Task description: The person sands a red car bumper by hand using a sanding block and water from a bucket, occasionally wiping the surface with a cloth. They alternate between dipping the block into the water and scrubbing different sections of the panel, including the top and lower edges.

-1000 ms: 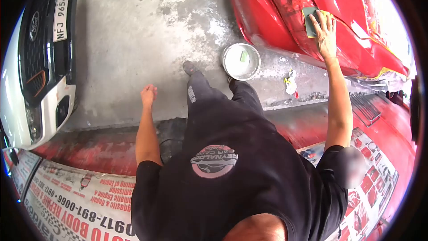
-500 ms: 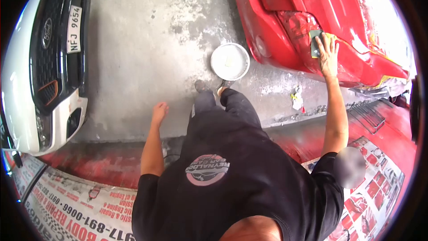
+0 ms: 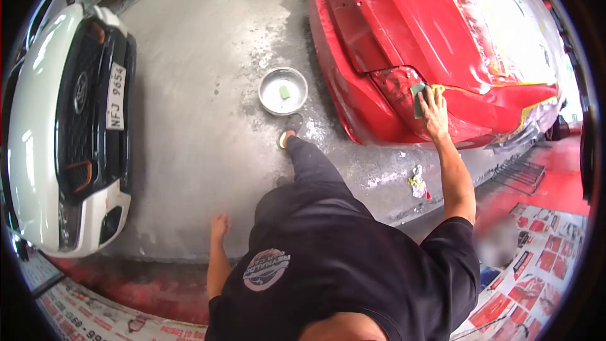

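Note:
My right hand (image 3: 434,113) presses a green sanding pad (image 3: 417,100) flat against the rear corner of a red car (image 3: 404,19), on a dull, rubbed patch by the tail light. At my side my left hand (image 3: 219,224) hangs with loose fingers, holding nothing, above the concrete floor (image 3: 196,126). I wear a black shirt, and one leg stretches forward toward a metal bowl (image 3: 267,106).
The metal bowl holds water and a small green piece (image 3: 285,92), just left of the red car. A white car (image 3: 44,120) stands at the left. Masking paper (image 3: 505,19) covers the red car's top. Crumpled scraps (image 3: 418,181) lie on the floor; printed banners (image 3: 543,265) lie behind.
The view has pulled back and up, so both cars show more fully. My right hand has stayed on the pad at the tail light, and my left hand remains hanging free.

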The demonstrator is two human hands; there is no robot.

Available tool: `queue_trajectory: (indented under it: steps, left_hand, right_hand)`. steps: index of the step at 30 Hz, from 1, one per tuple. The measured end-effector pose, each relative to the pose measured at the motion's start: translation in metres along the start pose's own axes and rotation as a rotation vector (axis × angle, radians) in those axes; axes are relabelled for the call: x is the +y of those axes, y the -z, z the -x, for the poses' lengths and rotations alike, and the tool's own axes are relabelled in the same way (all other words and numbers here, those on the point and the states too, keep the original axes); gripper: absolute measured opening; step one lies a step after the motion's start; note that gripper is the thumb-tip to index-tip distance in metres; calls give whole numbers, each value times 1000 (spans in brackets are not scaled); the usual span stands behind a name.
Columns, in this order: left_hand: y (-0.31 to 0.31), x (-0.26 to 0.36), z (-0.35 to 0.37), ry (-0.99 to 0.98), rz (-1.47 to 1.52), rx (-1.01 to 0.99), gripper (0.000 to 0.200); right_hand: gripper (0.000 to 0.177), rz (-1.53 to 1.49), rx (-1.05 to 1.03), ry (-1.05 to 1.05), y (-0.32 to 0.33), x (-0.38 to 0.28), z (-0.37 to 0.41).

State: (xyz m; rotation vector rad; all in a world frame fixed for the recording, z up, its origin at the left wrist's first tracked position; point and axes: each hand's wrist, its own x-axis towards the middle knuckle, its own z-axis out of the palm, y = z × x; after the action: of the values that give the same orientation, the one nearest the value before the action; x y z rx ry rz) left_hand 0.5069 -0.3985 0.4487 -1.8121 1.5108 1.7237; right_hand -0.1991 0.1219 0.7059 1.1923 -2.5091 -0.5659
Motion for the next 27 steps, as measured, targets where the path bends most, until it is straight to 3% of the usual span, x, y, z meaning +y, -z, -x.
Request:
queue_trajectory:
  steps: [3, 6, 9, 11, 13, 18, 23, 27]
  left_hand:
    - [14, 11, -29, 2, 38, 10, 28]
    - [19, 44, -60, -10, 41, 8, 39]
    - [4, 89, -85, 4, 37, -13, 40]
    - [-17, 132, -90, 31, 102, 15, 30]
    - [-35, 172, -99, 40, 67, -54, 31]
    - [-47, 291, -129, 77, -116, -162, 33]
    - [-39, 413, -168, -200, 119, -34, 36]
    - [-36, 470, -195, -210, 135, -31, 36]
  right_hand:
    - [66, -81, -145, 3, 37, 5, -23]
    - [63, -28, 208, 31, 56, 6, -59]
    - [65, 142, 161, -76, 34, 5, -107]
    - [66, -24, 143, -66, 32, -8, -154]
    - [65, 6, 115, -45, 24, -10, -206]
    - [47, -57, 194, -20, 15, -1, -337]
    - [40, -25, 208, -19, 5, 9, -446]
    - [39, 3, 160, -36, -3, 19, -526]
